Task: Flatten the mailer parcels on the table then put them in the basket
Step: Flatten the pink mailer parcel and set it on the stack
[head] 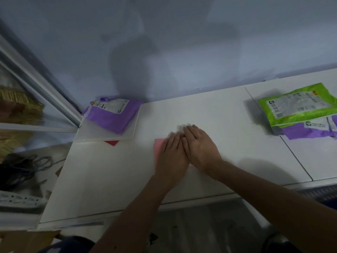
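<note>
Your hands lie side by side, palms down, near the middle of the frame. Your left hand (172,154) has straight fingers and presses flat on a pink mailer (159,148). Your right hand (199,145), just beside it and touching it, is also flat with fingers stretched out; neither hand grips anything. The pink mailer lies on the white bench (109,179) and is mostly hidden under your hands, with only its left edge showing clearly.

Left of centre, at the bench's back corner, a purple mailer (113,114) with a white label sits in the shallow white basket (107,138). A small red scrap (112,142) shows at the basket's front wall.

At the right edge of the frame, well apart from your hands, a green mailer (299,105) rests on top of a second purple mailer (310,131).

At the lower left, beyond the bench, are dark cables (18,167) and a power strip (18,199).
</note>
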`<move>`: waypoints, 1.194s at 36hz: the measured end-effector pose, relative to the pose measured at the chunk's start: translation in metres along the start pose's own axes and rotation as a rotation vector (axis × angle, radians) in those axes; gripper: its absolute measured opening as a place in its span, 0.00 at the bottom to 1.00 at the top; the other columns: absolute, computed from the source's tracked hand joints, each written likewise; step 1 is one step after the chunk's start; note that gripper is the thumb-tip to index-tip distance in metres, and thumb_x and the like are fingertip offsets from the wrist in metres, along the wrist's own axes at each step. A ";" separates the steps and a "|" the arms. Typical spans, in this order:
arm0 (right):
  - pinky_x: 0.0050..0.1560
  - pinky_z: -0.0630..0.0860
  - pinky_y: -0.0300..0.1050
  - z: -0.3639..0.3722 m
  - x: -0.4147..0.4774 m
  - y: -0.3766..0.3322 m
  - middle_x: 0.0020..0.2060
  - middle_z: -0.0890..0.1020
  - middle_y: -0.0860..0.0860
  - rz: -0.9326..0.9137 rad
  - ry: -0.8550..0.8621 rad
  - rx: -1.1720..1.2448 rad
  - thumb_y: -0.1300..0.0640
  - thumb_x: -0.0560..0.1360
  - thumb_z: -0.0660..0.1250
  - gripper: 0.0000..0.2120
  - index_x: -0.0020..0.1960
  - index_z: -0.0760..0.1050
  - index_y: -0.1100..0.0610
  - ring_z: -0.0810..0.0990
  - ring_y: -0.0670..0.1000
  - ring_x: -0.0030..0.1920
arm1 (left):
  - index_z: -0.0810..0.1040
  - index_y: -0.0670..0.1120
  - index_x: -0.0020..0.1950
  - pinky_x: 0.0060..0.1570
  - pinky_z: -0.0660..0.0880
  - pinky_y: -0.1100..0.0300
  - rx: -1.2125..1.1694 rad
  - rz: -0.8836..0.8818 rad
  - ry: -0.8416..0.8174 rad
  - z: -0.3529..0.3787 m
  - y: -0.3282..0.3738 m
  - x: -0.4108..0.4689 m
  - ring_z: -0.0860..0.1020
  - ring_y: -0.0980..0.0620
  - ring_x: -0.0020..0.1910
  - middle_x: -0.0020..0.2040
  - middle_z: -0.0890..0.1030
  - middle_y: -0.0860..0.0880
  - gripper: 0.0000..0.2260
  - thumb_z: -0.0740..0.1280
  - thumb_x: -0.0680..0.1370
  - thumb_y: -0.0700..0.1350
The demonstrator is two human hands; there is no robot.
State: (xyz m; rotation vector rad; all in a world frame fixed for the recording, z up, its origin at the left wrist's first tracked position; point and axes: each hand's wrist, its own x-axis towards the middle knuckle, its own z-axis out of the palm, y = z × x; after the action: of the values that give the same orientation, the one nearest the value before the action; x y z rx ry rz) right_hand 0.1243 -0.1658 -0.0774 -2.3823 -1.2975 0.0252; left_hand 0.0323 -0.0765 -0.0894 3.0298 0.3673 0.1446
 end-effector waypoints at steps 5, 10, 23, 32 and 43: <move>0.72 0.64 0.54 0.005 -0.012 0.001 0.64 0.77 0.59 0.066 0.016 0.029 0.51 0.80 0.46 0.26 0.66 0.75 0.62 0.73 0.58 0.68 | 0.69 0.37 0.71 0.68 0.65 0.43 0.033 -0.043 0.080 -0.001 0.005 -0.006 0.67 0.40 0.71 0.70 0.71 0.39 0.27 0.52 0.76 0.50; 0.75 0.58 0.50 0.006 -0.013 0.002 0.69 0.73 0.56 0.075 0.001 0.036 0.49 0.80 0.44 0.28 0.71 0.70 0.60 0.67 0.55 0.72 | 0.66 0.39 0.73 0.72 0.60 0.47 0.063 -0.047 0.109 0.008 0.002 -0.005 0.63 0.42 0.74 0.73 0.67 0.41 0.25 0.53 0.79 0.48; 0.75 0.55 0.49 0.007 -0.013 0.004 0.70 0.71 0.55 0.079 -0.021 0.019 0.49 0.79 0.42 0.29 0.72 0.68 0.59 0.66 0.55 0.73 | 0.66 0.38 0.73 0.71 0.61 0.47 0.006 -0.029 0.116 0.015 0.000 -0.004 0.63 0.43 0.74 0.73 0.67 0.41 0.23 0.52 0.80 0.46; 0.76 0.55 0.49 0.007 -0.012 0.005 0.71 0.71 0.56 0.073 -0.043 0.005 0.50 0.79 0.41 0.30 0.73 0.67 0.60 0.65 0.54 0.73 | 0.63 0.37 0.74 0.72 0.58 0.47 -0.026 0.009 0.038 0.023 -0.006 0.001 0.59 0.42 0.75 0.74 0.64 0.39 0.24 0.47 0.82 0.47; 0.75 0.54 0.49 0.006 -0.013 0.004 0.71 0.69 0.56 0.067 -0.063 -0.009 0.49 0.79 0.39 0.30 0.73 0.66 0.60 0.64 0.55 0.74 | 0.57 0.38 0.76 0.74 0.52 0.49 -0.082 -0.045 -0.106 0.026 -0.017 0.010 0.52 0.45 0.77 0.77 0.57 0.42 0.33 0.31 0.80 0.53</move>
State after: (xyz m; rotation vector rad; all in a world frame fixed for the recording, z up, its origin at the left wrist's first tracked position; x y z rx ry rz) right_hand 0.1190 -0.1759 -0.0867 -2.4497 -1.2479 0.1160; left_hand 0.0404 -0.0592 -0.1161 2.9312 0.4100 -0.0045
